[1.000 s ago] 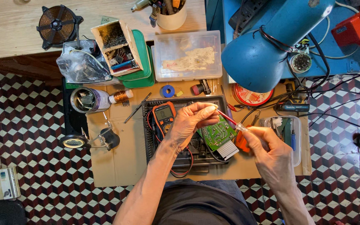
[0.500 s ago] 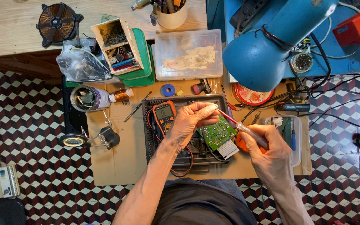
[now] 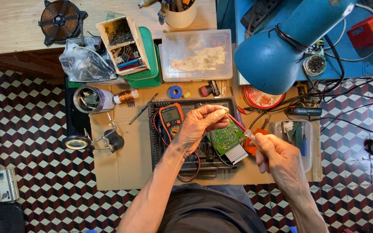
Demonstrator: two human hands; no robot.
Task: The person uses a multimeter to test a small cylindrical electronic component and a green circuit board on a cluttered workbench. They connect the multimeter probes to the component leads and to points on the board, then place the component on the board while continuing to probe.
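While the left hand (image 3: 199, 127) stays clamped on the green circuit board (image 3: 226, 138), the right hand (image 3: 277, 155) has raised its gripped red-tipped probe (image 3: 238, 125) toward the left fingertips.

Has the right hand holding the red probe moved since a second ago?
Barely. The right hand has stayed beside the green circuit board, and the red probe still points toward the left hand.
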